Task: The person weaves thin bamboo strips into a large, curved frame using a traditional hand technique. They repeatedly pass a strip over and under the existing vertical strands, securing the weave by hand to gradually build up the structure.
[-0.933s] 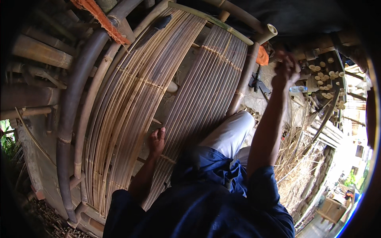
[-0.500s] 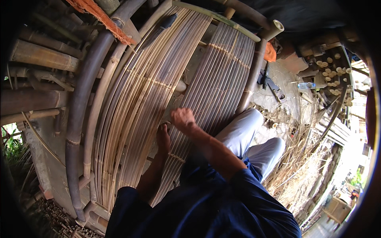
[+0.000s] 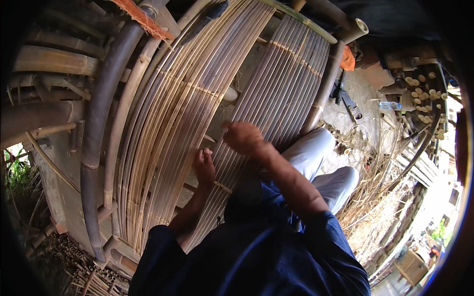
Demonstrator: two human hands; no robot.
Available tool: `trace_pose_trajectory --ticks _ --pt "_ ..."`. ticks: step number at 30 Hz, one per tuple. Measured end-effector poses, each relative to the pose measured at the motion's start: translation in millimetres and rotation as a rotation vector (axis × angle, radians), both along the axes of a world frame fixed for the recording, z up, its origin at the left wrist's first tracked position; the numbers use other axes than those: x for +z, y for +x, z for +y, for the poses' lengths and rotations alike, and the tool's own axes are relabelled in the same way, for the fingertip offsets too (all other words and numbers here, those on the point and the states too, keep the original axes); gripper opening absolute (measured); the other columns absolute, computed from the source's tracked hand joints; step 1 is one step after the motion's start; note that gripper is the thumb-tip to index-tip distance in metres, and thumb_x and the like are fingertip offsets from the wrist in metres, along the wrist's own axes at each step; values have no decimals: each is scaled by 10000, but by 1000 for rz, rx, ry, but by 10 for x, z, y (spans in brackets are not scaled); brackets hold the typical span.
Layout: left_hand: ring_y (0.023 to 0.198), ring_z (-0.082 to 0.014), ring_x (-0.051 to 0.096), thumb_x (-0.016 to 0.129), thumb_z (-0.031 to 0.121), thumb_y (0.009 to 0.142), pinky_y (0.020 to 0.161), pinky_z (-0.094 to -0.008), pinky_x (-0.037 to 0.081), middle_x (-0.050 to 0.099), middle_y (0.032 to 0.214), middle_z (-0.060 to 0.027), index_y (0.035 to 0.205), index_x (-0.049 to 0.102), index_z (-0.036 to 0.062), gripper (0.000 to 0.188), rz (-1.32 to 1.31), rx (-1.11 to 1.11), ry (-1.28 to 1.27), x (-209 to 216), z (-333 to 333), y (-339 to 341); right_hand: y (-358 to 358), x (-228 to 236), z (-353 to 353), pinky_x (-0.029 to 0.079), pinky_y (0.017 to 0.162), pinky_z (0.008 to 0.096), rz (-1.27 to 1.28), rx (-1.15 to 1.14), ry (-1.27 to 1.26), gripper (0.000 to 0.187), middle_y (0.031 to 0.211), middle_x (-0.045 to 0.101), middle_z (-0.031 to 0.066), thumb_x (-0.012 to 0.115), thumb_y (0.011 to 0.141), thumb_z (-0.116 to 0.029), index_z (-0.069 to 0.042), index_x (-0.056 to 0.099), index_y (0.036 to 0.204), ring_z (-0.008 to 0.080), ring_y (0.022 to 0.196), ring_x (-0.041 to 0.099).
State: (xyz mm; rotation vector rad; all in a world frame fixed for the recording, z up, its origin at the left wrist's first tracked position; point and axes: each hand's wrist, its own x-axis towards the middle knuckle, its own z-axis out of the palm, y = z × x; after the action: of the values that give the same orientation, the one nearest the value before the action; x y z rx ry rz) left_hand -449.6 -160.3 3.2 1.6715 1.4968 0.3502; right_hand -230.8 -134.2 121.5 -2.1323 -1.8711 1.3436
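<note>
A bamboo bench or bed frame is in front of me, its surface made of long thin bamboo slats (image 3: pixel 173 123) on the left and a second band of slats (image 3: pixel 276 93) on the right. A gap runs between the bands. My left hand (image 3: pixel 204 166) is at that gap with its fingers curled in; anything inside them is too small to make out. Further forward and to the right, my right hand (image 3: pixel 243 138) is closed above the edge of the right-hand slats. What it grips is hidden. A pale pointed sliver (image 3: pixel 211 138) shows between the two hands.
A thick dark bamboo pole (image 3: pixel 94 133) bounds the left side. On the slats' far left lies a dark-handled blade (image 3: pixel 205 23). To the right are a handsaw (image 3: pixel 351 106), a plastic bottle (image 3: pixel 390 105), loose fibre shavings (image 3: pixel 370 197) and stacked bamboo pieces (image 3: pixel 422 93).
My right hand has moved right and away from my left hand, which it was almost touching. My left hand's fingers now show more clearly. The whole view has shifted slightly.
</note>
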Motion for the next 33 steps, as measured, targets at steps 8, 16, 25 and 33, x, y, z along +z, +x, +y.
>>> trace_pose_trajectory --ticks 8,16,25,33 --pt "852 -256 616 563 147 977 754 -389 494 625 902 -129 930 605 -8 167 -337 -242 369 1445 -170 374 0 -401 -574 582 741 369 731 -9 288 675 1086 676 151 666 875 -365 -48 433 1423 258 932 682" --pt "1020 -299 642 524 472 985 915 -452 468 672 1126 -187 1277 587 18 544 -299 193 -262 -176 -154 323 1604 978 -1772 556 680 391 -828 267 -259 269 718 701 103 729 806 -356 -90 697 777 236 716 706" --pt "812 -360 662 479 506 989 813 -520 467 688 838 -217 1045 683 8 542 -3 94 -330 -38 -27 286 1169 1866 -1251 567 726 359 1090 -33 -373 429 874 734 85 476 1007 -374 -10 699 979 242 808 720" --pt "802 -351 669 521 468 978 835 -541 462 697 821 -199 1061 698 28 481 66 116 -282 -67 -87 408 1424 1521 -394 521 872 342 -641 427 886 202 1020 679 118 540 948 -200 -58 639 1051 198 1004 659"
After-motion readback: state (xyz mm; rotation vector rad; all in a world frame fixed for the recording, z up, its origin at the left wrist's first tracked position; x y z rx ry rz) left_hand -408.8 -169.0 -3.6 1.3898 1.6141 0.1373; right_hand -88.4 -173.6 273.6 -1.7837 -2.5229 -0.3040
